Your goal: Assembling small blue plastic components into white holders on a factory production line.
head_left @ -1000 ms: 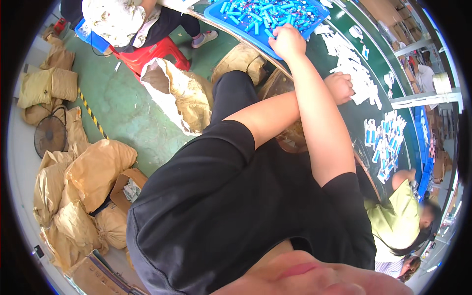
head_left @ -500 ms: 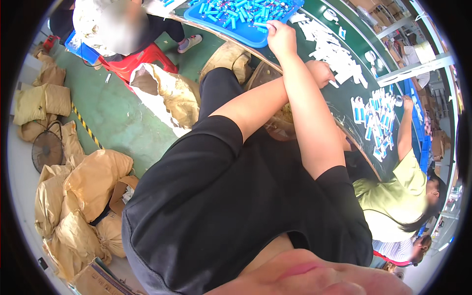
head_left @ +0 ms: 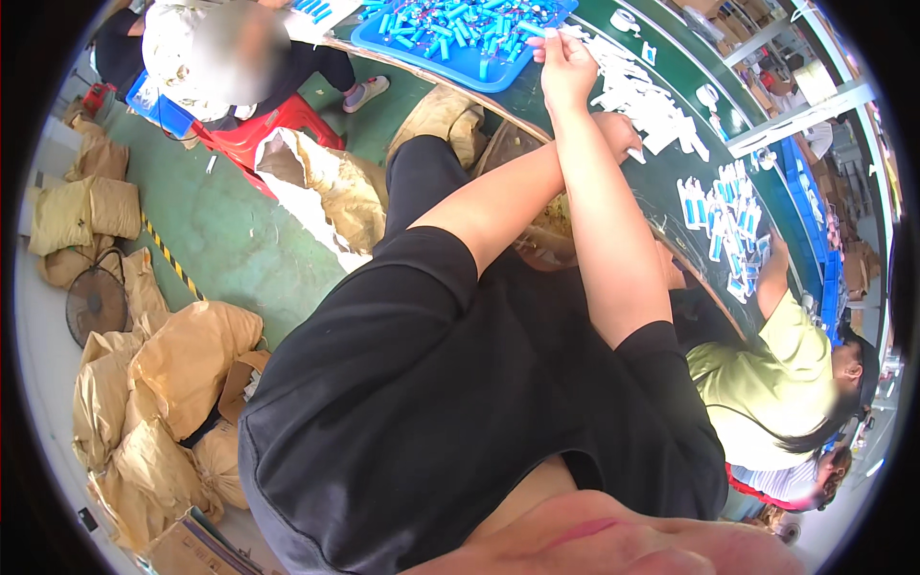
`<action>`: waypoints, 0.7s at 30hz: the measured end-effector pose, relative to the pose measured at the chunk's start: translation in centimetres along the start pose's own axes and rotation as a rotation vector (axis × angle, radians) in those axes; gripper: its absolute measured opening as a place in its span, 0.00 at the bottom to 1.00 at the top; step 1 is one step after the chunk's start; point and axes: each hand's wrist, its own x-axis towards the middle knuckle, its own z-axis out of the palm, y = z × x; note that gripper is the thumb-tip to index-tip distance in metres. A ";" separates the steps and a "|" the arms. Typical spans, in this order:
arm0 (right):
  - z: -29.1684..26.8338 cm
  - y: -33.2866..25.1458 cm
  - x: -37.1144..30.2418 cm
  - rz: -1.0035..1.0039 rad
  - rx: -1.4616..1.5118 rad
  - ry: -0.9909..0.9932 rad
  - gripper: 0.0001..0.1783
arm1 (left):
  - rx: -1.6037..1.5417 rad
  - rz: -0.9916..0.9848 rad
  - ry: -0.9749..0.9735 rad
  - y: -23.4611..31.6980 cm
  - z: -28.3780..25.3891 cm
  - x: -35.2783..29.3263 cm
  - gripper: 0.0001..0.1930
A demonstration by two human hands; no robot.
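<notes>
At the blue tray, our right hand pinches a blue cylinder between fingers; our left hand curls on a white strip. Loose cylinders remain; blue-and-white pieces, tray's right, look finished.

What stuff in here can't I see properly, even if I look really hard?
All in the head view:
White piece in the left hand: mostly hidden by that hand, so its shape is unclear.
Blue cylinder in the right hand: one end is covered by the fingertips.
Blue tray: its far side is cut off by the top edge.
Brown container: partly hidden by the crossed arms.
</notes>
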 end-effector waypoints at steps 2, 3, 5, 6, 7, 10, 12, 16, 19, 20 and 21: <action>-0.5 0.0 0.3 0.095 -0.170 -0.060 0.11 | -0.026 -0.014 -0.031 0.4 -0.5 0.0 0.18; -0.4 0.0 0.3 0.198 -0.342 -0.137 0.11 | -0.023 -0.017 -0.031 0.2 -0.4 0.0 0.18; 0.1 0.4 0.2 0.021 -0.294 -0.066 0.12 | -0.019 0.039 0.003 -0.3 -0.4 -0.1 0.19; -0.1 0.4 0.7 -0.138 -0.186 -0.005 0.12 | -0.021 0.040 0.002 -0.2 -0.5 0.1 0.19; -0.3 0.7 0.7 -0.161 -0.126 -0.016 0.11 | -0.028 0.027 -0.033 -0.1 -0.5 0.3 0.19; -2.4 0.7 0.6 0.058 -0.410 -0.112 0.09 | -0.038 0.042 -0.058 0.5 0.2 0.7 0.17; -3.0 -1.2 1.0 -0.007 -0.179 0.063 0.08 | -0.075 0.071 -0.125 -0.2 0.7 1.2 0.16; -5.9 -8.4 -3.5 0.031 -0.314 0.149 0.07 | -0.307 -0.030 -0.002 -2.8 1.7 -1.6 0.20; -13.5 -10.6 -6.2 -0.100 -0.282 0.274 0.09 | -0.197 0.150 -0.138 -1.3 0.3 -0.9 0.13; -15.7 -10.9 -6.7 -0.158 -0.288 0.305 0.10 | -0.155 0.200 -0.011 -2.2 1.0 -1.9 0.13; -19.4 -11.2 -7.1 -0.053 -0.432 0.338 0.11 | -0.182 0.114 -0.007 -1.6 0.7 -2.2 0.13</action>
